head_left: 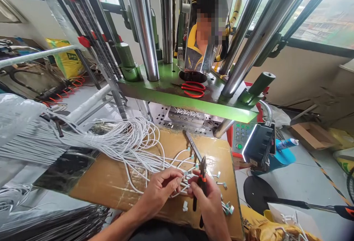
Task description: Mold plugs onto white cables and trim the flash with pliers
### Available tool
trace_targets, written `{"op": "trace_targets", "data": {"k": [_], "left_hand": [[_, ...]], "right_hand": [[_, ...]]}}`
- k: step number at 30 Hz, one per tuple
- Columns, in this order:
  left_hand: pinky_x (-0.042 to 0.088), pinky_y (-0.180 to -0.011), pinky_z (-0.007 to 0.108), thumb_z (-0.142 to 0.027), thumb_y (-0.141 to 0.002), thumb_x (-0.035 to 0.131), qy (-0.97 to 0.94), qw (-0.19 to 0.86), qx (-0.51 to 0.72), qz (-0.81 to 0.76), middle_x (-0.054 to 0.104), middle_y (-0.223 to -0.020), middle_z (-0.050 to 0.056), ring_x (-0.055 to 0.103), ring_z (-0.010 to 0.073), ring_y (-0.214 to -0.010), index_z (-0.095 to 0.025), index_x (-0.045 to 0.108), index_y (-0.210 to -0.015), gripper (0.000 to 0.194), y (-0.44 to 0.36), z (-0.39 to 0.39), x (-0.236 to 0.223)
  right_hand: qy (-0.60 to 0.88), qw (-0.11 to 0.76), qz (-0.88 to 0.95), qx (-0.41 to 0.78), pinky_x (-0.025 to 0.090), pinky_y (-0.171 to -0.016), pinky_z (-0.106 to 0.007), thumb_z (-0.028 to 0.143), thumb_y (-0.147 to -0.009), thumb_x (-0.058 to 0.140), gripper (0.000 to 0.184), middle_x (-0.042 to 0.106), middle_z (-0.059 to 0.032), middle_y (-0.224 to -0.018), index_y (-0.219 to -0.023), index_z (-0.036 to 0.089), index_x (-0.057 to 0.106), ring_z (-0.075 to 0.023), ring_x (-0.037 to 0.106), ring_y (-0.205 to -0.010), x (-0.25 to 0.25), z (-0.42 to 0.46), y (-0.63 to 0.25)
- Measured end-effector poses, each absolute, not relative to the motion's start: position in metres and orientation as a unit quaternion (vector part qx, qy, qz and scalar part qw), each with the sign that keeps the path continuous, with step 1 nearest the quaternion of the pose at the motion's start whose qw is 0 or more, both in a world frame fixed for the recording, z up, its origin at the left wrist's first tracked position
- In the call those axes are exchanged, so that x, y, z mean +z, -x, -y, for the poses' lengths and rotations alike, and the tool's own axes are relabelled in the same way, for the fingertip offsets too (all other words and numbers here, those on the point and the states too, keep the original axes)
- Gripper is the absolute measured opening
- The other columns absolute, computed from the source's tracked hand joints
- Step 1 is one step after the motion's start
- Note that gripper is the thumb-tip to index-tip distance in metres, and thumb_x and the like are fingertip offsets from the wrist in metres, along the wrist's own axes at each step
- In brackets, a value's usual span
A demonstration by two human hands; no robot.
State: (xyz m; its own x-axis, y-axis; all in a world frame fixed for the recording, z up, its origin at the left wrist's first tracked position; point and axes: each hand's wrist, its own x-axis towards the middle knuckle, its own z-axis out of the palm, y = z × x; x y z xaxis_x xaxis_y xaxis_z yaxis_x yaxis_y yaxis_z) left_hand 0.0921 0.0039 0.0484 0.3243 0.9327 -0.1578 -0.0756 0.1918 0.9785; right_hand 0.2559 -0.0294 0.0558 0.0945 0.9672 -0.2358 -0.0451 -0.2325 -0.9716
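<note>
In the head view my right hand is closed around black cutting pliers, whose jaws point up and away from me. My left hand is closed in a pinch at a white cable end, with a small grey connector beside the fingertips. The fingers partly hide this cable. Between and below both hands run more white cables, several ending in pale green and white connectors. A loose white piece lies on the brown board in front of me.
A green press plate with red-handled pliers on it stands ahead, above a metal mould. A metal bar rests on the board. Cable bundles are at left, a control panel at right. Another person is behind the press.
</note>
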Motion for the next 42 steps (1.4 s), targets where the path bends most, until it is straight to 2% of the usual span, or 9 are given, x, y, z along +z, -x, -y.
{"op": "trace_targets", "data": {"k": [3,6,17,20,23,27,30,37,42], "left_hand": [[0.041,-0.053,0.02,-0.04,-0.088,0.061,-0.513,0.617,0.394,-0.448,0.065,-0.078,0.005,0.052,0.0115,-0.059,-0.017,0.071,-0.088,0.025,-0.093,-0.005,0.048],[0.048,-0.068,0.023,-0.03,-0.088,0.061,-0.582,0.542,0.416,-0.442,0.07,-0.09,0.007,0.061,0.0167,-0.077,-0.019,0.073,-0.086,0.016,-0.093,-0.005,0.052],[0.05,-0.087,0.024,-0.008,-0.086,0.059,-0.772,0.298,0.404,-0.389,0.072,-0.099,0.007,0.066,0.0174,-0.095,-0.023,0.071,-0.104,0.026,-0.087,-0.001,0.052],[0.05,-0.088,0.025,-0.01,-0.087,0.058,-0.776,0.302,0.395,-0.387,0.072,-0.101,0.008,0.066,0.0182,-0.095,-0.023,0.071,-0.105,0.026,-0.086,0.0,0.055],[0.051,-0.074,0.024,-0.018,-0.088,0.059,-0.717,0.377,0.398,-0.43,0.071,-0.086,0.007,0.066,0.0178,-0.081,-0.021,0.074,-0.089,0.015,-0.09,-0.001,0.059],[0.044,-0.052,0.021,-0.037,-0.089,0.059,-0.582,0.535,0.373,-0.486,0.066,-0.069,0.004,0.055,0.0134,-0.056,-0.018,0.075,-0.087,0.025,-0.095,-0.003,0.059],[0.043,-0.05,0.02,-0.045,-0.088,0.058,-0.53,0.603,0.353,-0.481,0.068,-0.071,0.005,0.052,0.0125,-0.054,-0.017,0.075,-0.093,0.033,-0.095,-0.002,0.057],[0.044,-0.057,0.021,-0.038,-0.09,0.056,-0.609,0.533,0.352,-0.47,0.068,-0.071,0.005,0.056,0.0142,-0.059,-0.019,0.075,-0.091,0.027,-0.092,0.0,0.058],[0.046,-0.068,0.022,-0.032,-0.09,0.057,-0.655,0.485,0.342,-0.466,0.071,-0.079,0.006,0.062,0.0167,-0.071,-0.02,0.075,-0.091,0.022,-0.094,-0.005,0.057]], "right_hand": [[0.596,0.42,0.582,0.361,0.052,-0.082,-0.032,0.03,-0.087,0.055,0.031,0.066,-0.0072,-0.099,-0.116,0.02,0.061,-0.0209,0.063,-0.09,0.041,0.047,-0.267],[0.613,0.377,0.66,0.213,0.05,-0.089,-0.038,0.026,-0.088,0.05,0.04,0.064,-0.008,-0.111,-0.128,0.025,0.055,-0.0241,0.061,-0.101,0.029,0.06,-0.275],[0.59,0.288,0.754,0.006,0.05,-0.074,-0.038,0.023,-0.09,0.048,0.047,0.067,-0.0104,-0.096,-0.137,0.02,0.048,-0.0253,0.062,-0.085,0.02,0.062,-0.285],[0.566,0.328,0.756,0.031,0.05,-0.067,-0.029,0.023,-0.09,0.052,0.038,0.069,-0.0063,-0.086,-0.128,0.021,0.055,-0.0196,0.065,-0.075,0.018,0.066,-0.285],[0.583,0.388,0.707,0.097,0.051,-0.063,-0.023,0.027,-0.091,0.054,0.03,0.068,-0.0028,-0.082,-0.119,0.023,0.061,-0.0152,0.067,-0.069,0.016,0.069,-0.281],[0.611,0.38,0.686,0.109,0.054,-0.072,-0.029,0.032,-0.091,0.052,0.04,0.068,-0.0054,-0.091,-0.13,0.024,0.055,-0.0196,0.067,-0.08,0.013,0.069,-0.273],[0.623,0.364,0.684,0.105,0.054,-0.075,-0.034,0.031,-0.091,0.049,0.047,0.066,-0.0079,-0.097,-0.137,0.023,0.047,-0.0227,0.065,-0.086,0.011,0.067,-0.268],[0.634,0.343,0.691,0.048,0.053,-0.076,-0.039,0.03,-0.09,0.049,0.048,0.068,-0.0118,-0.102,-0.137,0.02,0.049,-0.0278,0.065,-0.09,0.007,0.065,-0.263],[0.591,0.404,0.672,0.189,0.055,-0.08,-0.028,0.028,-0.09,0.049,0.035,0.073,-0.0055,-0.104,-0.122,0.024,0.062,-0.0216,0.069,-0.093,0.001,0.073,-0.26]]}}
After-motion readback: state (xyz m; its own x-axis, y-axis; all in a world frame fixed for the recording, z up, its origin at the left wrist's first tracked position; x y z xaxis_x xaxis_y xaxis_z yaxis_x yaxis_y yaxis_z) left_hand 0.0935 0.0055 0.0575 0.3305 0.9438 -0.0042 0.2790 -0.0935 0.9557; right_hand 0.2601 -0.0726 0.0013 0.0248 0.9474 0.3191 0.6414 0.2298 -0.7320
